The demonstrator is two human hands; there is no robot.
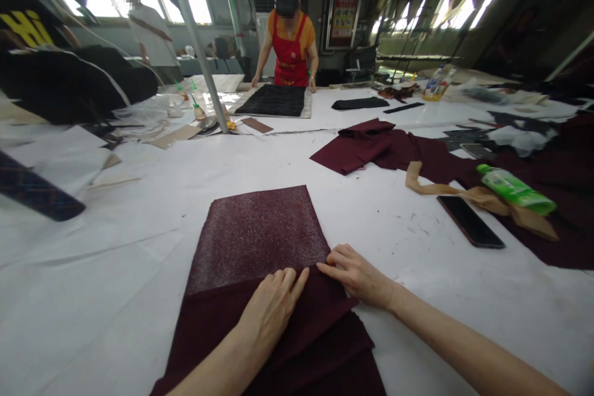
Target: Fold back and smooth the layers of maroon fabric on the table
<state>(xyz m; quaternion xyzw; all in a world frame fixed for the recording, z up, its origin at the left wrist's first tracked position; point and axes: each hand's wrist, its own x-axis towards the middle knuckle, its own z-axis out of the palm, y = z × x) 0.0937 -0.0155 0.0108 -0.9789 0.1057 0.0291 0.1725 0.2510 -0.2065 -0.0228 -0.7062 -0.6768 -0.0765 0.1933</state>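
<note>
Both grips open: left hand (271, 306) and right hand (355, 272) press flat on dark red cloth (315, 346), touching the speckled panel (260, 235) just ahead.

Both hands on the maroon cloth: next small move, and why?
Likely slide the left hand and right hand apart along the near edge of the speckled piece, pressing it flat. Both rest fingers-down mid-edge, close together, where it meets the plain maroon fabric, whose layers below lie skewed.
</note>
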